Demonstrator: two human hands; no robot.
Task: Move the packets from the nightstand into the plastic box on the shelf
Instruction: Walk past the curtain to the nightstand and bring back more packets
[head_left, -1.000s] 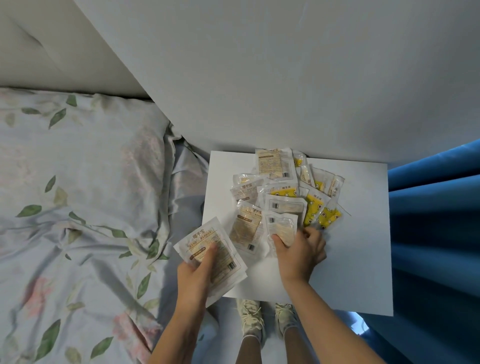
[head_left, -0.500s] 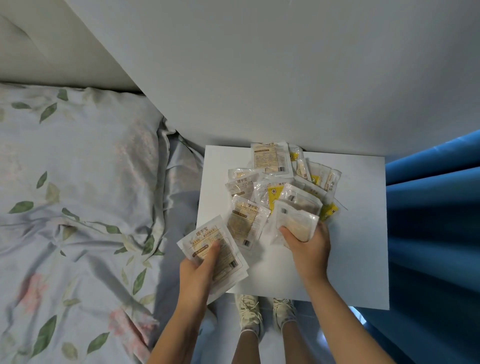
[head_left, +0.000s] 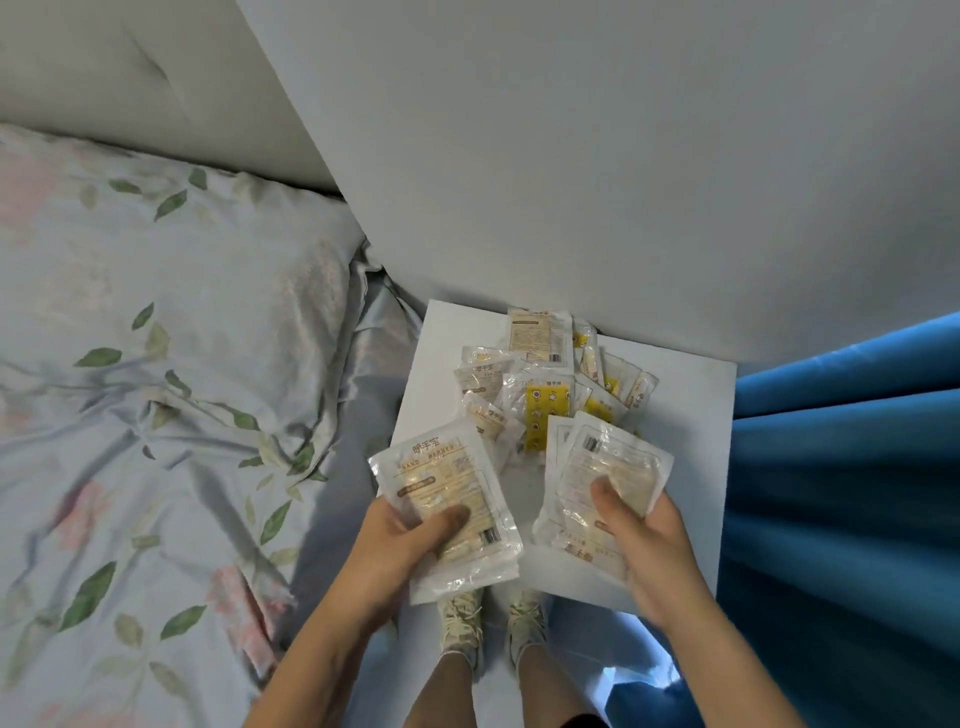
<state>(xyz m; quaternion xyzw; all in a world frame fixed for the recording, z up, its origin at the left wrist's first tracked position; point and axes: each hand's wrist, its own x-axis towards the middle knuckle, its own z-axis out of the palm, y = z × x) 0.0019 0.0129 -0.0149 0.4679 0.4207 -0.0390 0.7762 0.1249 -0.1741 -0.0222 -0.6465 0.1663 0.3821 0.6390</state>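
- The left hand (head_left: 410, 540) gripped a stack of clear packets (head_left: 447, 499), thumb curled across the top one, fingers hidden beneath; this stack sat low in the frame, just left of centre, overhanging the near left corner of the nightstand (head_left: 691, 447).
- The top packet there bore a beige printed label, tilted with its upper edge leaning left.
- The right hand (head_left: 649, 551) gripped a second bundle (head_left: 602, 483), thumb pressed on its face, fingers wrapped behind; it was held above the near part of the nightstand, just right of centre.
- The two held bunches were near each other but apart, a narrow gap between them.
- Beyond the hands, a loose pile (head_left: 545, 384) of more packets lay on the white nightstand, towards the wall (head_left: 571, 156); some showed yellow printed panels, and they overlapped one another.
- The bed (head_left: 156, 364), with leaf-and-flower sheets, filled the left of the frame, touching the nightstand's left side.
- A blue curtain (head_left: 841, 467) hung along the right edge.
- The person's shoes (head_left: 493, 618) showed at the bottom, below the nightstand's near edge.
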